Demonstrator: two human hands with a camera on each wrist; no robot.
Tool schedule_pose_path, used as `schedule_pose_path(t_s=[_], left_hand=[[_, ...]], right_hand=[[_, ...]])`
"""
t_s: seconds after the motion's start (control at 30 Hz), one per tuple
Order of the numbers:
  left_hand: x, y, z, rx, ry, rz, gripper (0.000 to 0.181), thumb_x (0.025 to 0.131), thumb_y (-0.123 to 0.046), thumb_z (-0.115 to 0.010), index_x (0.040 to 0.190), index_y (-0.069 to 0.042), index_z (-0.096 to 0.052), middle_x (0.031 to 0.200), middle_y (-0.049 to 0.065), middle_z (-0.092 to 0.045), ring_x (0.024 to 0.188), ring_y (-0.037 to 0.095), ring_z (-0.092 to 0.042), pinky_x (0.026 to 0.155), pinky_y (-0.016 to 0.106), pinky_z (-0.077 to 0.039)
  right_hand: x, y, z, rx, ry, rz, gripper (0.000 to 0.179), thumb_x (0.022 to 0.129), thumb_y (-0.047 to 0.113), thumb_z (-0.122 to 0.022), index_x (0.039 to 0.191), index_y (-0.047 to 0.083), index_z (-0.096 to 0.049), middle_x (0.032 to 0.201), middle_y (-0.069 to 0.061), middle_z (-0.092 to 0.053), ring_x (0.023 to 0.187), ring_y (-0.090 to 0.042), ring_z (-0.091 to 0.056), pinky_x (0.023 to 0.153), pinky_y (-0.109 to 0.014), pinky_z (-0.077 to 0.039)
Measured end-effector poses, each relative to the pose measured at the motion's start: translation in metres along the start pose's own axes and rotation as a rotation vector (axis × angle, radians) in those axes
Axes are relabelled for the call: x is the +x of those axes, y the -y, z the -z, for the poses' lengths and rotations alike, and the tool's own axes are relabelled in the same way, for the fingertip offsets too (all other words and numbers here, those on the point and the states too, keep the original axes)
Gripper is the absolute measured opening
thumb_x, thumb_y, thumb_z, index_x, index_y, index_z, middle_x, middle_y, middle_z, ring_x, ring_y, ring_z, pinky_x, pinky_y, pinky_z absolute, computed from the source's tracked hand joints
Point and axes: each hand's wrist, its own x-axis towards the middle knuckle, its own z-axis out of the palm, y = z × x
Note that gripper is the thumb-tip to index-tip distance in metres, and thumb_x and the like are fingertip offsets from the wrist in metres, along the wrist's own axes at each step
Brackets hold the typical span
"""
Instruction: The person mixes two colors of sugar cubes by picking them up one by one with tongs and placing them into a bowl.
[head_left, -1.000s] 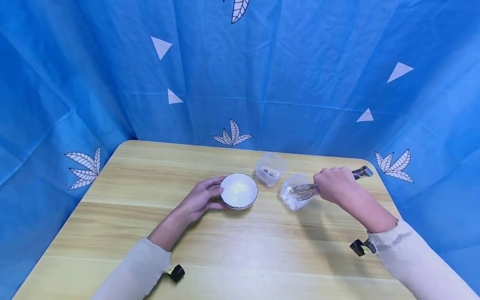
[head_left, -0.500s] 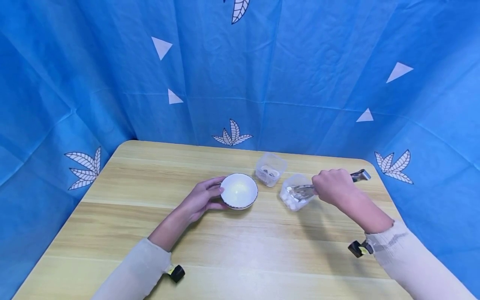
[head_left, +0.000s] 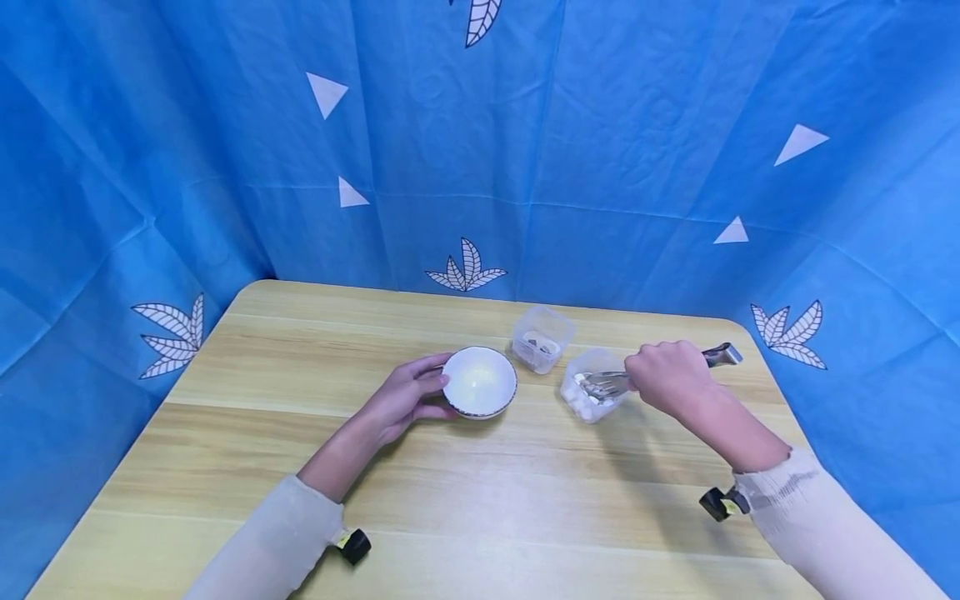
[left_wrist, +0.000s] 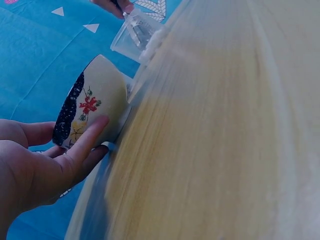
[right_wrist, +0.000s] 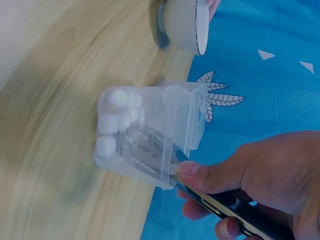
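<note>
My left hand (head_left: 408, 396) holds a small white bowl (head_left: 480, 392) by its left side, thumb at the rim and fingers along the outer wall. A red flower and a dark speckled band decorate its outside (left_wrist: 89, 105) in the left wrist view. Metal tongs (right_wrist: 212, 202) with dark handles are gripped in my right hand (right_wrist: 270, 180). Their tips reach down into a clear plastic tub (right_wrist: 165, 110), among several white, rounded chunks (right_wrist: 106, 122) at its bottom. The tub stands on the table, right of the bowl. Whether the tips pinch a chunk, I cannot tell.
Behind the bowl and tub stands a second clear plastic box (head_left: 551, 321) with a few small dark-and-white pieces inside. The wooden table (head_left: 480, 508) ends at a blue patterned curtain (head_left: 450, 142) at the back and sides.
My right hand and the tongs have shifted slightly, with the handle end a little lower and their tips still inside the tub. My left hand and the bowl have stayed put.
</note>
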Motion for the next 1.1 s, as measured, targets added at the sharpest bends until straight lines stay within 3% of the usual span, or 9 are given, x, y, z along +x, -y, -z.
schedule_pose_path(t_s=[0.17,0.37,0.5,0.63,0.77,1.1], left_hand=[[0.000,-0.001,0.000,0.001,-0.002,0.000,0.055,0.105,-0.008,-0.055,0.158,-0.012,-0.042,0.161,0.021,-0.043,0.137,0.039,-0.056,0.095,0.051,-0.064],[-0.002,-0.003,-0.001,0.006,-0.004,0.011,0.054,0.105,-0.009,-0.055,0.158,-0.014,-0.043,0.162,0.018,-0.043,0.135,0.038,-0.058,0.095,0.050,-0.064],[-0.002,-0.004,-0.001,0.005,-0.001,0.013,0.054,0.105,-0.008,-0.055,0.158,-0.014,-0.043,0.162,0.018,-0.043,0.132,0.036,-0.060,0.095,0.050,-0.064],[-0.003,-0.004,-0.001,0.003,0.010,0.013,0.056,0.105,-0.007,-0.056,0.159,-0.014,-0.042,0.162,0.019,-0.042,0.131,0.035,-0.060,0.096,0.051,-0.063],[-0.003,-0.004,0.000,0.006,0.016,0.013,0.056,0.105,-0.007,-0.055,0.159,-0.014,-0.041,0.162,0.020,-0.042,0.134,0.036,-0.058,0.097,0.052,-0.063],[-0.001,-0.004,0.000,0.001,0.024,0.018,0.055,0.106,-0.007,-0.053,0.159,-0.015,-0.042,0.163,0.017,-0.041,0.138,0.037,-0.055,0.097,0.052,-0.063]], right_hand=[[-0.005,-0.001,-0.002,0.013,-0.024,-0.010,0.021,0.088,0.021,-0.082,0.071,0.014,-0.072,0.055,0.003,-0.047,0.050,-0.013,-0.029,0.040,-0.025,-0.022],[-0.012,-0.001,-0.007,0.038,-0.103,-0.002,0.045,0.092,0.015,-0.076,0.056,0.018,-0.050,0.055,0.006,-0.026,0.053,-0.011,-0.018,0.045,-0.024,-0.012],[-0.016,-0.001,-0.013,0.019,-0.178,0.010,0.034,0.088,0.020,-0.082,0.062,0.016,-0.061,0.053,0.004,-0.044,0.050,-0.010,-0.024,0.039,-0.024,-0.020],[-0.018,-0.002,-0.019,-0.009,-0.213,0.004,0.019,0.088,0.022,-0.082,0.076,0.012,-0.073,0.062,-0.001,-0.065,0.047,-0.010,-0.032,0.034,-0.026,-0.026],[-0.021,-0.003,-0.023,-0.008,-0.246,0.003,0.017,0.090,0.022,-0.080,0.080,0.011,-0.074,0.062,-0.001,-0.065,0.045,-0.011,-0.032,0.033,-0.027,-0.026],[-0.026,-0.005,-0.040,0.007,-0.440,0.052,0.019,0.086,0.021,-0.081,0.077,0.008,-0.070,0.059,-0.002,-0.062,0.044,-0.011,-0.038,0.032,-0.025,-0.020]])
